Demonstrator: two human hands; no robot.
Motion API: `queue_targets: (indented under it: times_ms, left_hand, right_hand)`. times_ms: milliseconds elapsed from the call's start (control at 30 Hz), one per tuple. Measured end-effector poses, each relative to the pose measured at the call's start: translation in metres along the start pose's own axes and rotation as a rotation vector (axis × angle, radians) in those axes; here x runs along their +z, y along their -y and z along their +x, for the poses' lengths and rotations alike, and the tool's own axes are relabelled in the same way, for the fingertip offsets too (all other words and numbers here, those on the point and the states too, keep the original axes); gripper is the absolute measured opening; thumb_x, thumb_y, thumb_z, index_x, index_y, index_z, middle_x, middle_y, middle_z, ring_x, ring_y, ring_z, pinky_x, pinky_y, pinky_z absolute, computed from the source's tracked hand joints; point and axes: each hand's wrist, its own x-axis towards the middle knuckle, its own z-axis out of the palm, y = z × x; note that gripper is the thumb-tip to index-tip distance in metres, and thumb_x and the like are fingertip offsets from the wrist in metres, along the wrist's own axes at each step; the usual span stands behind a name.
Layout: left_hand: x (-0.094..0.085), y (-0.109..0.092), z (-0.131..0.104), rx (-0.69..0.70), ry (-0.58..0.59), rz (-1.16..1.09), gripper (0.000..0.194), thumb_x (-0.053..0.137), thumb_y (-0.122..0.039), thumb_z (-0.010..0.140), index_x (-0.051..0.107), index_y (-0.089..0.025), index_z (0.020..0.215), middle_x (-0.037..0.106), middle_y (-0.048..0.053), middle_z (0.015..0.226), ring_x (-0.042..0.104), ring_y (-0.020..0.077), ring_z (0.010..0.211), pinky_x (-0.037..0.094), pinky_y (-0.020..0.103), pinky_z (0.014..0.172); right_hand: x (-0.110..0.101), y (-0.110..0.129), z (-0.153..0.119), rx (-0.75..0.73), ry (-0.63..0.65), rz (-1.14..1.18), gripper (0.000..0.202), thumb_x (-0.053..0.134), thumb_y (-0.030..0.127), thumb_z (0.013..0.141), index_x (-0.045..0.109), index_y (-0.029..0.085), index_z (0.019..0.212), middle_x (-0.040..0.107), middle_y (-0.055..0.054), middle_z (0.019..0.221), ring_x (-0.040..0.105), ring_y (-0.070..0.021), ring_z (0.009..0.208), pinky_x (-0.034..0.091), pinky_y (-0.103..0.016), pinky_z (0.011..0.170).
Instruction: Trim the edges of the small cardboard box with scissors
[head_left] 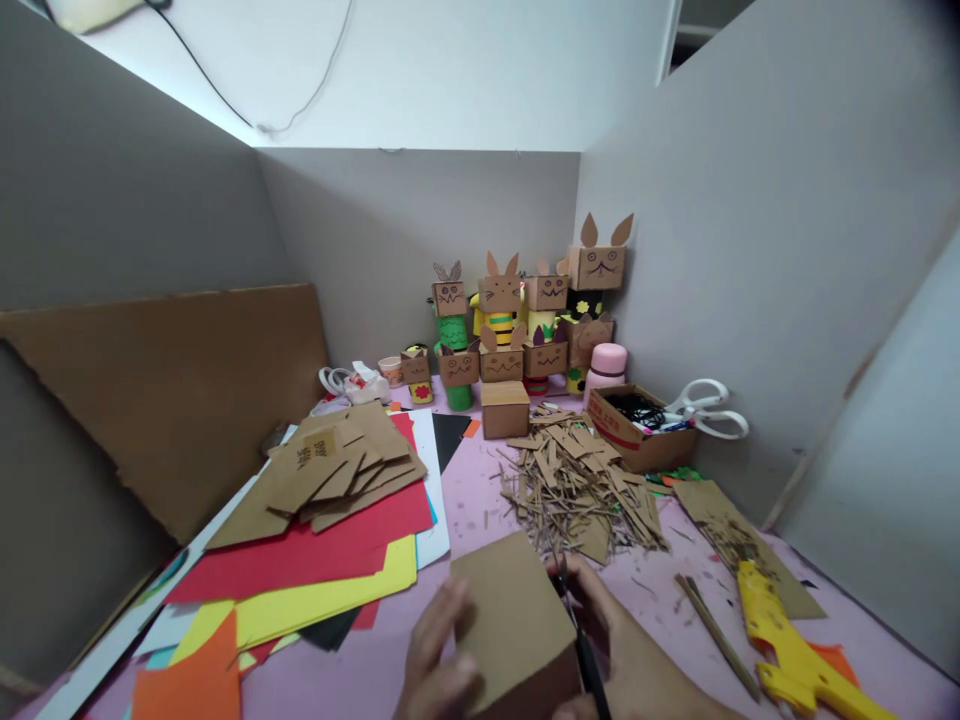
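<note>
A small brown cardboard box (514,615) is at the front centre, its flat top face turned toward me and tilted. My left hand (441,645) grips its left side; the fingers look slightly blurred. Along the box's right edge my right hand (611,640) is closed around scissors (589,665) with a dark handle. Their narrow metal blades point up and away, beside the box's edge. The lower part of the box and part of my right hand's grip are hidden.
Cardboard pieces (352,455) lie on coloured paper (300,545) at left. Cardboard scraps (581,480) are piled centre right. Beyond stand several cardboard animal figures (501,295) and another box (505,412). A yellow glue gun (791,650) and a supply box (637,440) with white scissors (709,408) are right.
</note>
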Motion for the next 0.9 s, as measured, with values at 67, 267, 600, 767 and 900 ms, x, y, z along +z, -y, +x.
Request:
queue_targets:
  times_ms: [67,267,600,767,900]
  left_hand:
    - [-0.004,0.006,0.012,-0.108,-0.071,-0.047,0.041,0.056,-0.061,0.077,0.061,-0.033,0.107,0.054,0.009,0.135,0.034,0.0338,0.137,0.031,0.056,0.108]
    - [0.006,-0.003,0.014,-0.518,-0.042,-0.386,0.091,0.068,-0.071,0.056,0.040,-0.030,0.132,0.053,0.016,0.136,0.052,0.0395,0.122,0.045,0.052,0.095]
    - [0.013,-0.049,0.011,-0.590,-0.144,-0.556,0.073,0.079,-0.034,0.062,0.045,-0.029,0.126,0.067,0.008,0.114,0.064,0.0287,0.102,0.049,0.038,0.087]
    - [0.008,-0.050,0.019,-0.466,-0.279,-0.397,0.060,0.076,-0.038,0.067,0.050,-0.025,0.120,0.070,0.004,0.098,0.065,0.0234,0.093,0.048,0.034,0.081]
    - [0.007,-0.047,0.015,-0.405,-0.218,-0.333,0.056,0.077,-0.039,0.065,0.053,-0.023,0.113,0.069,0.006,0.102,0.064,0.0252,0.097,0.047,0.036,0.083]
  right_hand:
    - [-0.003,-0.003,-0.002,-0.037,-0.031,-0.083,0.095,0.088,0.057,0.038,0.043,0.027,0.115,0.054,-0.004,0.101,0.058,-0.0239,0.087,0.046,-0.037,0.081]
    - [-0.008,-0.021,0.002,-0.143,-0.016,-0.350,0.082,0.088,0.042,0.042,0.052,0.026,0.114,0.058,-0.006,0.103,0.057,-0.0267,0.092,0.048,-0.034,0.077]
    - [-0.010,0.013,-0.009,-0.031,-0.088,-0.511,0.058,0.068,0.053,0.066,0.061,0.024,0.116,0.062,-0.010,0.104,0.057,-0.0307,0.098,0.044,-0.043,0.086]
    - [-0.007,0.007,-0.008,0.127,0.057,-0.369,0.060,0.066,0.069,0.060,0.067,0.022,0.097,0.041,0.002,0.067,0.041,-0.0152,0.059,0.039,-0.028,0.054]
    - [-0.013,-0.014,-0.006,0.159,0.078,-0.253,0.055,0.067,0.064,0.067,0.062,0.026,0.107,0.048,0.000,0.074,0.044,-0.0151,0.061,0.041,-0.028,0.056]
